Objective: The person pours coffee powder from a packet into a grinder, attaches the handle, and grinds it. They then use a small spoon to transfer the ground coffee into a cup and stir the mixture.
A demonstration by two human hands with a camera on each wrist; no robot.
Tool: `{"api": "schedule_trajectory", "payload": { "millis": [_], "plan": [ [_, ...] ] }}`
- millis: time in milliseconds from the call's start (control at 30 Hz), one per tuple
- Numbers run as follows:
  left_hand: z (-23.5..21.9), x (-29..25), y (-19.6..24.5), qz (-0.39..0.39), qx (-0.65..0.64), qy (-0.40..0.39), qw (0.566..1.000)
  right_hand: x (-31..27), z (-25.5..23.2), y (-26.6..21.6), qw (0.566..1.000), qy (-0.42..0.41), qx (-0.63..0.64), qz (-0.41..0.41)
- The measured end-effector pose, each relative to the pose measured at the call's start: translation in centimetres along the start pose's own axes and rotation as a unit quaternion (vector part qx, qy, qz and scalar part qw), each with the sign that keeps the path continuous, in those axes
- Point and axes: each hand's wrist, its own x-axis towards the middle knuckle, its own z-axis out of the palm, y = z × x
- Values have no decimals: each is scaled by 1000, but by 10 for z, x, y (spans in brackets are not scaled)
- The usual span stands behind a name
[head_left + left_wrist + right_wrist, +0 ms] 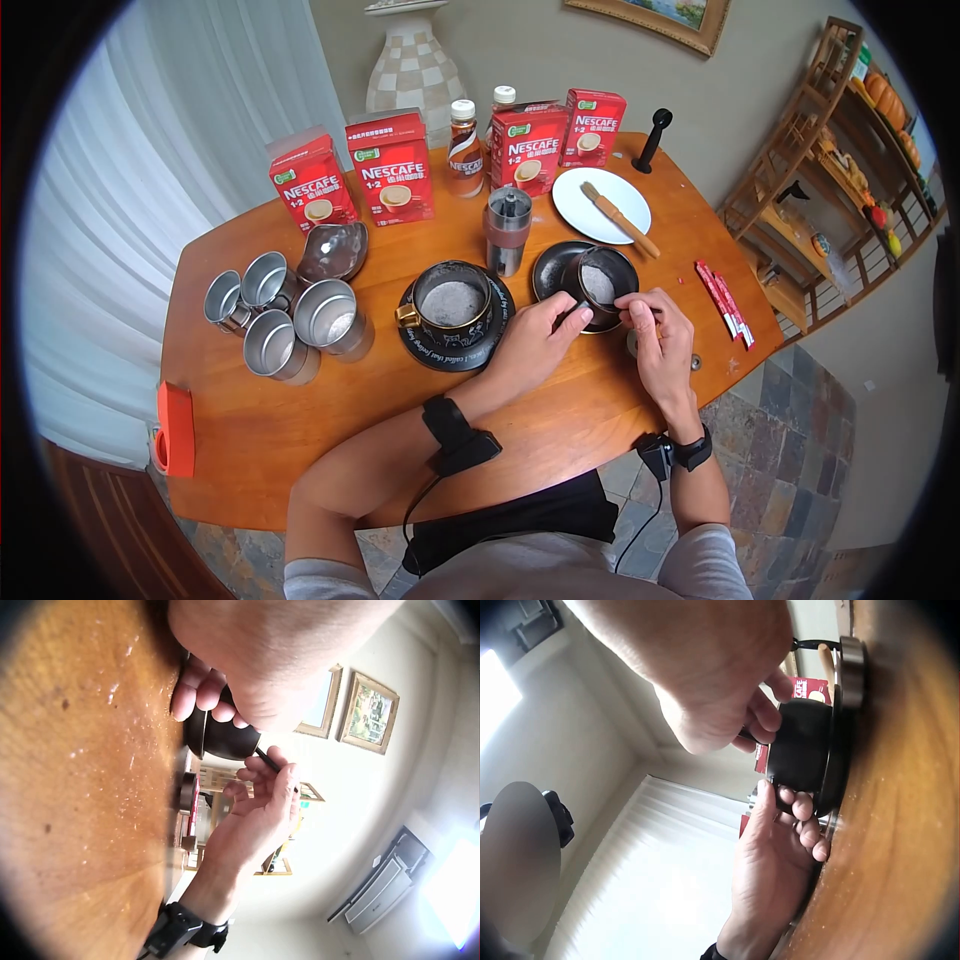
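A small black cup [799, 750] stands on a black saucer [547, 265], with greyish-white content [598, 285] inside. My left hand [540, 342] grips the cup's handle at its near left side, thumb on top and fingers curled below. My right hand [662, 345] is at the cup's right rim. Between its thumb and fingers it pinches a thin dark stick-like handle [266, 759] that slants over the rim; its lower end is hidden in the cup. Left of the hands, a larger black cup [478, 312] with a gold handle sits on a lettered black saucer [425, 350], holding similar content.
A metal hand grinder [506, 240] stands behind the cups. Several metal mugs [335, 325] are at the left, near a dark bowl [335, 252]. A brush [620, 218] lies on a white plate [575, 205]; red sachets [725, 303] lie right. Nescafé boxes [392, 170] line the back.
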Motion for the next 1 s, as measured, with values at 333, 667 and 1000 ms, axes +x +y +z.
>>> {"api": "schedule_trajectory", "payload": {
  "millis": [333,667,1000],
  "plan": [
    [-2,2,-8,7,29,-22,999,-9,0,6,997,-20,49,64],
    [-2,2,-8,13,28,-25,999,-16,1,6,992,-40,71,93],
    [-3,1,-4,2,21,-23,1000,9,-10,-5,997,-30,-4,69]
  ]
}}
